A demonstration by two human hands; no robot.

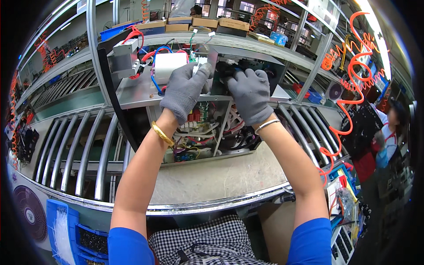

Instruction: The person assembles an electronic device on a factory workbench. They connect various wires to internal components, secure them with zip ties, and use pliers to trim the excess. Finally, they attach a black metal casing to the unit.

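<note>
An open sheet-metal housing (221,152) full of wires and circuit boards stands on the bench in front of me. My left hand (185,88), in a grey knit glove, is closed at a small white part (201,65) beside an upright metal plate (212,55). What its fingers grip is partly hidden. My right hand (251,93), gloved alike, reaches into the upper right compartment with fingers curled at a black part (226,70); its grip is hidden too. Left of my hands sit a white block (169,66) with blue and red wires and a silver metal box (125,58).
Metal rollers (84,150) run left and right of the worktop (212,179). Orange coiled hoses (353,101) hang at the right. Blue bins (90,240) stand lower left; cardboard boxes (233,24) line the back shelf. A person (388,132) stands at far right.
</note>
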